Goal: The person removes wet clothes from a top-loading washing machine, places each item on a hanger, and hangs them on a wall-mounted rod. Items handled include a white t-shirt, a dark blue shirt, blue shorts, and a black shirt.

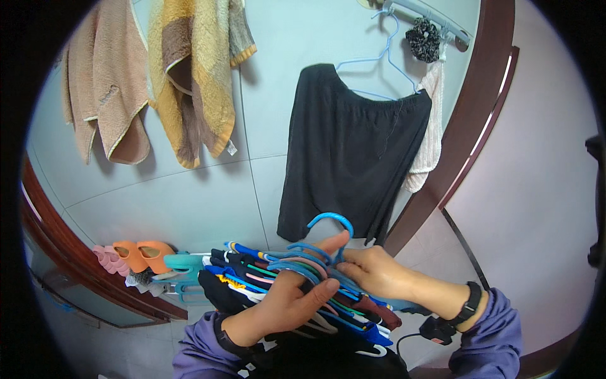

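My left hand (296,301) is closed around the hooks of a bunch of clothes hangers (303,265), blue, green and pink, with its thumb and index finger spread about them. Folded clothes in black, blue, white and maroon hang close together from the bunch (378,310). At its far side a blue hanger hook (331,217) stands up above the others. My right hand (376,272) pinches this hanger just below the hook. A white hanger hook (378,351) shows low down near my body. Black shorts (350,156) hang on the wall ahead, on a light blue wire hanger (389,47).
Brown (118,94) and yellow-brown towels (208,85) hang at the upper left. A wall rail (426,19) holds a dark scrunchie (423,40) and a pale cloth (428,123). Orange slippers (154,256) stand on a rack at left. A dark red door frame (454,128) rises at right.
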A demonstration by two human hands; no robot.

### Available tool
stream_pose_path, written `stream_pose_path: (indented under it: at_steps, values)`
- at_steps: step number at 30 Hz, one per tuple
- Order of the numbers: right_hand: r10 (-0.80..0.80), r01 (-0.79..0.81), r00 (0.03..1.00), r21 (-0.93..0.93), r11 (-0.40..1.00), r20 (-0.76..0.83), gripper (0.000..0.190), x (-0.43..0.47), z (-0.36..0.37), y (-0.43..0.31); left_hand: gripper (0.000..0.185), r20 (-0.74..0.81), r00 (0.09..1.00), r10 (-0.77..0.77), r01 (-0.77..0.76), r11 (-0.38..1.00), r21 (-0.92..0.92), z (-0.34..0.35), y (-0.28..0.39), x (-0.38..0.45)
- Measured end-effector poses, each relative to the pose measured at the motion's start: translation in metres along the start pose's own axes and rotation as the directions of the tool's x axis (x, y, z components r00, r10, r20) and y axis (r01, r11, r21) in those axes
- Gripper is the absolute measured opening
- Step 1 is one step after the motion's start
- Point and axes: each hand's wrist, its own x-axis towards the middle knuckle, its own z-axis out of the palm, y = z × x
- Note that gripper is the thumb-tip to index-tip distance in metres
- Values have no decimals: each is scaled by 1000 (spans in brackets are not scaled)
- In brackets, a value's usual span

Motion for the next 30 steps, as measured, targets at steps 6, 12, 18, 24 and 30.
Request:
stream_pose_path:
  at_steps: [6,12,18,24,30]
  values:
    - [123,-102,954,-89,991,273,15,29,0,4,58,-168,985,-38,21,995,-102,3,-1,2]
    - [-623,260,686,-672,693,-376,24,87,-158,18,53,-237,971,23,-27,1000,-14,11,0,-14]
    - [-563,-86,557,-716,692,-611,18,147,-241,27,54,-334,938,88,-86,996,22,14,1,-22]
    - [-639,3,397,-695,719,-659,20,138,-255,-6,61,-444,896,24,-46,998,-38,13,3,-17]
    - [-553,350,630,-436,829,-545,21,98,-158,28,64,-358,931,68,-73,997,1,1,4,-7]
